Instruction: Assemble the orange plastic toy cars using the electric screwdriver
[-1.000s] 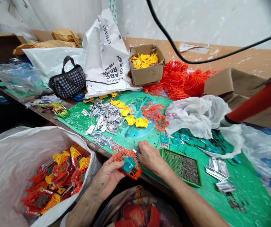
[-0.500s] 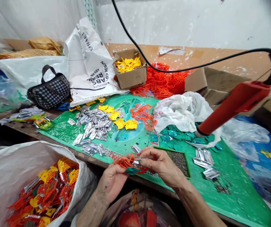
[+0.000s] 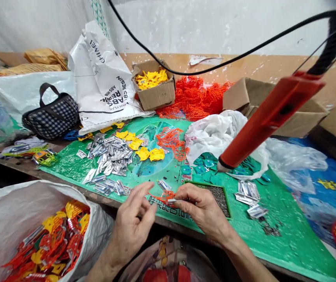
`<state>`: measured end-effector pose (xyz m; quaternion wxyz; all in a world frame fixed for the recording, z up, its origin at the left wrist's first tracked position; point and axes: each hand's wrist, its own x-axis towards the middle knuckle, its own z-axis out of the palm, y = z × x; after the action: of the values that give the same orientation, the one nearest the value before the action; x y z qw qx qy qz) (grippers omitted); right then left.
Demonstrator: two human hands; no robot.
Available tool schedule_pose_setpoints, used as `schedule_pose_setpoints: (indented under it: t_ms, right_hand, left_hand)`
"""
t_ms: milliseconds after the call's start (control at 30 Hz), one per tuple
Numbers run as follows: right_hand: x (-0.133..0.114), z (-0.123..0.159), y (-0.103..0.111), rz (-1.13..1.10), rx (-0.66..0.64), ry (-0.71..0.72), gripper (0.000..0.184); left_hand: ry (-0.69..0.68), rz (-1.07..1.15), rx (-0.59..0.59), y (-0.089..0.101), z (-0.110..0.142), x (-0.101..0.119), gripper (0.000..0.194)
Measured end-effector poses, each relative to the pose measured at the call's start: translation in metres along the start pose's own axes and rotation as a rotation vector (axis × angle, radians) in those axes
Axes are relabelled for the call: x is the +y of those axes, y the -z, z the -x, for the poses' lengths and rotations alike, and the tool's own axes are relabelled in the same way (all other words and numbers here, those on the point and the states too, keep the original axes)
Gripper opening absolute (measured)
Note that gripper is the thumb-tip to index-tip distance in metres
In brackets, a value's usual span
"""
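My right hand [image 3: 200, 205] is pinched around an orange lattice-like plastic frame [image 3: 165, 197] with a small silvery piece, low over the near edge of the table. Just left of it, my left hand [image 3: 137, 215] is open with its fingers apart, holding nothing. A green-rimmed tray [image 3: 230, 203] of tiny dark pieces, too small to name, lies behind my right hand. A few silver strips [image 3: 164, 185] rest beyond the frame. Above the teal plastic parts [image 3: 207, 166], an orange-red electric screwdriver [image 3: 269, 123] hangs tilted on a black cable.
Silver strips [image 3: 112, 154] are heaped to the left near yellow plastic parts [image 3: 157, 154]. A white sack [image 3: 100, 219] of assembled pieces stands at front left. Behind are a cardboard box [image 3: 159, 96] of yellow parts, an orange pile [image 3: 197, 100] and a checked bag [image 3: 52, 115].
My left hand has let go of the orange frame and moved left, fingers spreading. My right hand still holds the frame, while the screwdriver has shifted left. The teal piece at the frame no longer shows.
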<state>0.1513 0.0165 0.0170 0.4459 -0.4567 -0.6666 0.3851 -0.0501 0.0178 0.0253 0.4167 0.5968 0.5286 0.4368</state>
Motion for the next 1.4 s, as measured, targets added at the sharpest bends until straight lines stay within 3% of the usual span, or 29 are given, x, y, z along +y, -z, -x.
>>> schedule_pose_setpoints:
  t_ms: [133,233,400,500,667,800,967,1100,1400]
  right_hand:
    - [-0.001,0.001,-0.001,0.07,-0.031,0.1,0.01]
    - [0.0,0.005,-0.003,0.155,0.036,0.17,0.009]
    - [0.002,0.014,-0.006,0.43,0.314,0.23,0.008]
    - [0.004,0.017,-0.006,0.506,0.326,0.194,0.01]
    - [0.01,0.022,-0.008,0.447,0.303,0.153,0.007]
    - [0.01,0.03,-0.009,0.478,0.36,0.253,0.005]
    - [0.008,0.042,-0.007,0.589,0.418,0.479,0.006]
    - [0.01,0.05,-0.004,0.659,0.475,0.535,0.007]
    - [0.012,0.059,-0.002,0.758,0.503,0.553,0.012]
  left_hand:
    - [0.046,0.091,-0.395,-0.007,-0.01,0.01,0.036]
    - [0.133,0.169,-0.491,-0.015,-0.017,0.007,0.023]
    - [0.313,0.441,-0.392,-0.025,-0.015,0.0,0.023]
    - [0.377,0.532,-0.363,-0.028,-0.011,-0.007,0.029]
    - [0.382,0.536,-0.367,-0.028,-0.007,-0.015,0.029]
    - [0.29,0.439,-0.384,-0.026,-0.004,-0.007,0.026]
    - [0.008,0.17,-0.385,-0.023,0.002,-0.001,0.013]
    - [-0.134,0.066,-0.413,-0.023,0.004,-0.005,0.018]
    - [-0.164,0.068,-0.465,-0.024,0.005,-0.011,0.026]
